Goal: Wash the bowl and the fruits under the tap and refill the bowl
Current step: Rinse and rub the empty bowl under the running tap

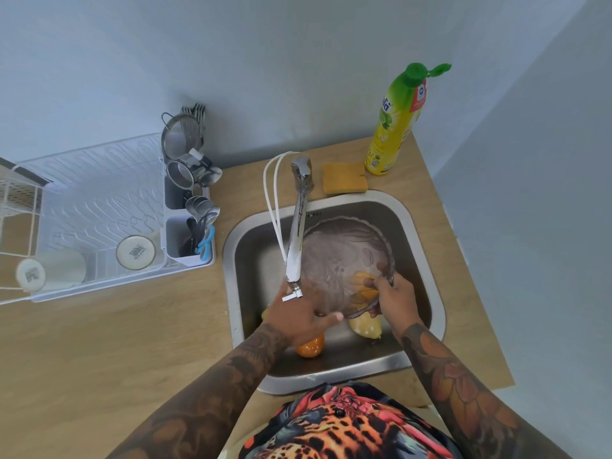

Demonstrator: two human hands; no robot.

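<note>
Wooden counter (185,326) all round, and down in the steel sink (427,246) the clear bowl (337,256) is being held tilted under the tap (298,233), left hand (294,316) gripping the near rim, right hand (395,298) pinching the right edge. Rinsing is probably done best if the bowl gets turned slowly so every side is reached. The orange (309,347) and a yellow fruit (366,327) are left lying on the sink floor underneath.

Little here reads clearly to me. The dish soap bottle (396,124) at the back right carries a label with blue lettering on white, seen sideways and too small to make out, plus a round blue mark on its red neck band. The 2 upturned cups (135,252) in my rack (92,180) have dark stamps on their bases, both illegible.
</note>
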